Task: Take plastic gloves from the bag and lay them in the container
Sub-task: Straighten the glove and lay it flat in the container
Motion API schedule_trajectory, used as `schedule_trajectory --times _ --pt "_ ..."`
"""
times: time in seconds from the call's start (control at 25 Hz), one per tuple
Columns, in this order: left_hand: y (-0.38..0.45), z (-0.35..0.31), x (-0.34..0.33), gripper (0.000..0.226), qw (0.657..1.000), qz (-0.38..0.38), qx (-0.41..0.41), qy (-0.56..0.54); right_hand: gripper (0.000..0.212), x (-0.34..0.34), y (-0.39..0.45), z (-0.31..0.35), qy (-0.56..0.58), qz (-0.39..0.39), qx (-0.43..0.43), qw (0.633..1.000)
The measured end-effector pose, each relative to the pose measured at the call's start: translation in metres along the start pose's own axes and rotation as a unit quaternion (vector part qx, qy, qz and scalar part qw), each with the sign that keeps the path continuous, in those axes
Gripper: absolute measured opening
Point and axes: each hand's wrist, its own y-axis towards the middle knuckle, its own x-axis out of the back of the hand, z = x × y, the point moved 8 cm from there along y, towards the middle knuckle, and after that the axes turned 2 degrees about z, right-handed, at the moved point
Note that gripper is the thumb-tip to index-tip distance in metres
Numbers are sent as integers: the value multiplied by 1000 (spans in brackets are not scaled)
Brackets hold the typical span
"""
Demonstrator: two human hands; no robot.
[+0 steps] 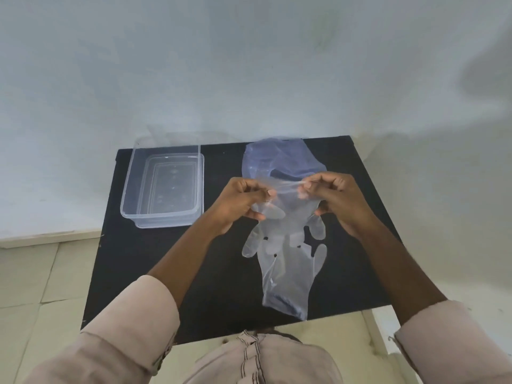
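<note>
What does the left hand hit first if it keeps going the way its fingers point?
The left hand points right, toward the right hand. Its grip is already on the clear glove stretched between them, so next in line is probably the right hand's fingertips. Depth is unclear from this single view.

The table [221, 286] stands against the wall [249, 65]. On its far left lies the container [163, 187], with its lid [169, 142] behind it, leaning on the wall. At far right lies the bag [274, 159]. In front of the bag, both hands, left [243, 202] and right [338, 196], hold 1 glove [288, 261] between them, hanging toward the near edge.
</note>
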Motion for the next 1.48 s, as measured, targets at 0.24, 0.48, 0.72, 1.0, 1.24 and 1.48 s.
schedule_trajectory --times 0.24,0.48,0.72,1.0,1.24,1.48 --pt "12 -31 30 14 999 -47 3 28 13 -16 47 16 78 41 -17 996" --pt "4 -55 75 13 991 -109 1 74 15 -46 83 40 49 93 9 994" --pt "1 -72 108 51 998 -15 -54 0 15 -84 106 78 39 121 36 991" --pt "-12 -44 159 42 977 9 16 212 15 -107 121 109 21 91 38 995" --pt "-16 -45 199 60 967 -64 25 247 14 -115 125 117 2 83 37 996" --pt "16 -71 173 24 999 2 10 51 15 -120 125 122 -14 96 34 995"
